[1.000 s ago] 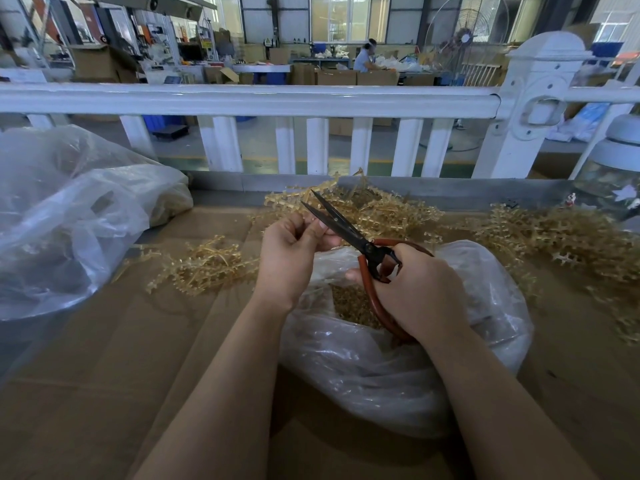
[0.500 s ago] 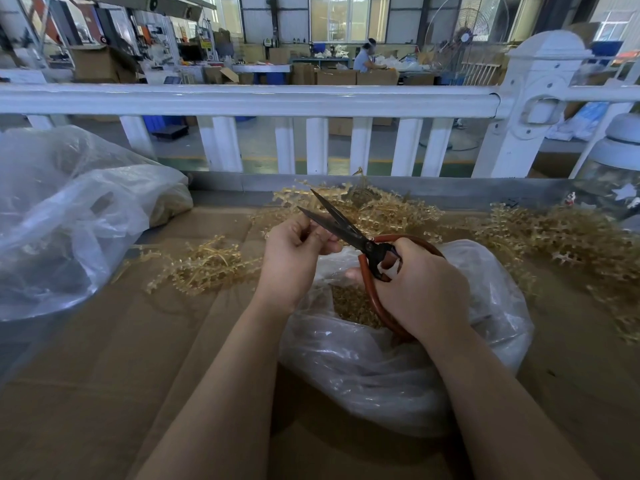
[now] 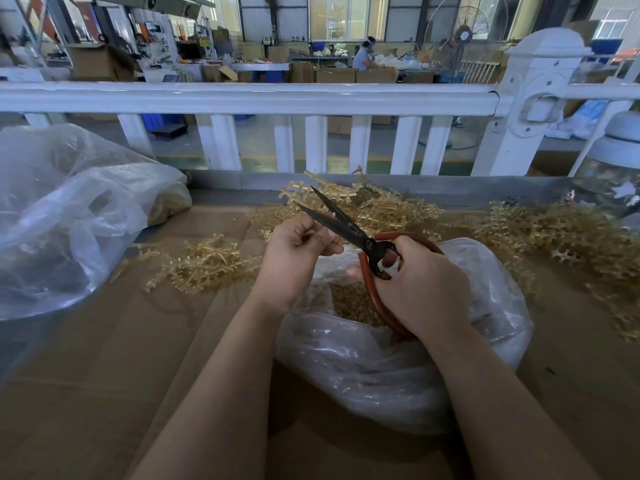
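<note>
**Desk:** Blades on the black-bladed scissors with red-brown loop handles (image 3: 346, 225) stand wider apart than 1 second ago, and the handle loop shows further out past the right hand (image 3: 419, 285). Who has hold of them?

**Photographer:** The right hand alone. Its grip is clenched round the handles, with fingers through the loop and the thumb on the near side. The blades are parted and point up and away to the left.

**Desk:** And the left hand (image 3: 294, 251)?

**Photographer:** Its fingers are curled against the thumb, touching the lower blade near the pivot. I cannot tell whether that grip holds anything; the fingers hide it.

**Desk:** Where is all this?

**Photographer:** Both hands are above the open mouth of a crumpled clear plastic bag (image 3: 381, 375) on the brown cardboard worktop (image 3: 104, 375). Small gold-coloured plastic bits (image 3: 349, 303) lie inside it, just below the handles.

**Desk:** Surroundings?

**Photographer:** There are 3 loose heaps of gold plastic branched strips: 1 behind the blades (image 3: 381, 206), 1 left of the left hand (image 3: 204, 265) and 1 far right (image 3: 561, 237). A larger clear plastic sack (image 3: 69, 220) sits at the left edge. A white slatted railing (image 3: 242, 97) runs along the back.
</note>
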A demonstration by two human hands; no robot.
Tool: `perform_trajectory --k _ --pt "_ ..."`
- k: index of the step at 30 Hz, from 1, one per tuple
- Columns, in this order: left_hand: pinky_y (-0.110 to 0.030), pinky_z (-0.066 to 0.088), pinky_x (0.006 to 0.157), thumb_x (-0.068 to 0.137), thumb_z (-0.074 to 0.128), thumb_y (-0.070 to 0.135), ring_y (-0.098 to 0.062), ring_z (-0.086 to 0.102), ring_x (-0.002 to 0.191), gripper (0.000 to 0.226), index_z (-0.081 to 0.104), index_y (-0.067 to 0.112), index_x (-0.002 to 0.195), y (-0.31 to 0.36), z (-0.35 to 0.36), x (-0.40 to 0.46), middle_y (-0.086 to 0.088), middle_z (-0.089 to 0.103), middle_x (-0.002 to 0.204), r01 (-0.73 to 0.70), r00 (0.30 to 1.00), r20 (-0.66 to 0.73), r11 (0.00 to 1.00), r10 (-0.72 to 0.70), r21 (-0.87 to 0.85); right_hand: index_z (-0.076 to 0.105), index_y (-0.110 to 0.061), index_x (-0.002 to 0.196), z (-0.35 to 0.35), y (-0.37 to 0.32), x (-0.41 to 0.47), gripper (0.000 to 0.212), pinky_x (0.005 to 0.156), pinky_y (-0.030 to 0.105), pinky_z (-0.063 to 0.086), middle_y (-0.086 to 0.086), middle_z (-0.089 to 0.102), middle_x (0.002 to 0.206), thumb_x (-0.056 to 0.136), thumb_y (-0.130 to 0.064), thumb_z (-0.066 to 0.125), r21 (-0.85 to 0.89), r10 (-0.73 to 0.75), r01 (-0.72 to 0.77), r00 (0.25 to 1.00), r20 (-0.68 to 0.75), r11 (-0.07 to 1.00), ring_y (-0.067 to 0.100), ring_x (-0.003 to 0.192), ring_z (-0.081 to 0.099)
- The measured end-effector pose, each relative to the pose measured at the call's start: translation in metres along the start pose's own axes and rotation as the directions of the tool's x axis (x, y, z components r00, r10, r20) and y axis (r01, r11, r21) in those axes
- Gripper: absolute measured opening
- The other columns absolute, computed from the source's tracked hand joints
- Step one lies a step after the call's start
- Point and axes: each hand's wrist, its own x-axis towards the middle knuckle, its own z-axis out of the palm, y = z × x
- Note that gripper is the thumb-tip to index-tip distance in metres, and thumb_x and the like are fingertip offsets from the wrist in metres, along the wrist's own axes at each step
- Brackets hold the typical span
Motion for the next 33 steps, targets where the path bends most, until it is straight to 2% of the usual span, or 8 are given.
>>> perform_trajectory --k 3,6,11,13,18,21,29,33 --pt "-0.033 0.056 0.079 0.097 0.054 -0.002 -0.014 0.067 0.073 0.012 0.066 -0.003 0.098 0.0002 -0.0008 -0.0001 -0.005 0.069 0.078 -0.004 1.000 0.009 1.000 0.004 -0.016 0.052 -0.028 0.073 -0.0011 -0.0012 -0.0004 0.055 0.046 0.017 0.029 -0.020 0.046 0.059 0.075 -0.082 0.056 0.022 -0.016 0.016 1.000 -0.006 1.000 0.000 0.054 0.041" --pt "-0.028 0.055 0.075 0.096 0.052 -0.005 -0.014 0.065 0.071 0.013 0.065 -0.001 0.095 0.0029 -0.0015 -0.0005 -0.009 0.066 0.079 -0.010 0.999 0.036 0.998 0.012 -0.062 0.057 -0.025 0.074 -0.0014 -0.0005 -0.0010 0.061 0.048 0.019 0.036 -0.017 0.052 0.062 0.073 -0.086 0.049 0.044 -0.037 0.037 0.999 -0.001 0.998 0.004 0.057 0.048" --pt "-0.030 0.052 0.075 0.095 0.050 -0.010 -0.018 0.061 0.069 0.010 0.060 -0.012 0.096 0.0030 -0.0029 0.0002 -0.010 0.061 0.077 0.002 0.997 0.071 0.992 0.007 -0.124 0.065 -0.027 0.088 -0.0017 -0.0006 -0.0013 0.080 0.055 0.022 0.043 -0.014 0.065 0.075 0.065 -0.095 0.030 0.088 -0.028 0.025 0.999 0.041 0.996 0.006 0.064 0.051" --pt "-0.029 0.052 0.074 0.095 0.050 -0.009 -0.018 0.060 0.069 0.010 0.060 -0.011 0.094 0.0033 -0.0029 0.0001 -0.009 0.061 0.076 0.003 0.997 0.077 0.993 0.007 -0.119 0.065 -0.027 0.088 -0.0024 -0.0004 -0.0013 0.076 0.055 0.023 0.045 -0.013 0.066 0.076 0.067 -0.093 0.035 0.074 -0.034 0.031 0.999 0.036 0.997 0.008 0.064 0.053" --pt "-0.023 0.052 0.070 0.095 0.052 -0.009 -0.013 0.060 0.067 0.018 0.062 0.004 0.086 0.0059 -0.0023 -0.0016 -0.005 0.060 0.076 -0.008 0.995 0.093 0.995 0.017 -0.096 0.057 -0.029 0.079 -0.0018 0.0012 0.0005 0.047 0.056 0.027 0.050 -0.014 0.060 0.068 0.082 -0.076 0.058 0.002 -0.006 0.006 0.999 0.053 1.000 0.010 0.064 0.058" --pt "-0.023 0.052 0.070 0.095 0.053 -0.006 -0.012 0.061 0.067 0.019 0.062 0.006 0.085 0.0063 -0.0026 -0.0018 -0.004 0.061 0.076 -0.003 0.996 0.088 0.996 0.011 -0.094 0.054 -0.029 0.074 -0.0010 0.0018 0.0012 0.047 0.053 0.026 0.048 -0.015 0.056 0.063 0.081 -0.075 0.061 0.005 -0.002 0.001 0.999 0.051 1.000 0.008 0.060 0.055" --pt "-0.021 0.052 0.069 0.095 0.052 -0.007 -0.010 0.061 0.065 0.010 0.060 -0.003 0.089 0.0062 -0.0023 -0.0010 -0.008 0.060 0.077 0.021 0.997 0.078 0.995 -0.013 -0.102 0.052 -0.030 0.071 0.0010 0.0026 0.0033 0.050 0.050 0.020 0.040 -0.018 0.053 0.060 0.080 -0.079 0.057 -0.006 0.002 -0.002 0.999 0.050 1.000 0.001 0.057 0.050" --pt "-0.022 0.051 0.070 0.096 0.051 -0.007 -0.012 0.060 0.066 0.014 0.061 -0.001 0.086 0.0063 -0.0026 -0.0010 -0.011 0.060 0.078 0.019 0.997 0.081 0.995 -0.011 -0.099 0.056 -0.027 0.073 0.0017 0.0028 0.0025 0.052 0.055 0.025 0.049 -0.014 0.058 0.063 0.080 -0.078 0.058 -0.002 0.007 -0.007 0.998 0.060 1.000 0.005 0.060 0.054"
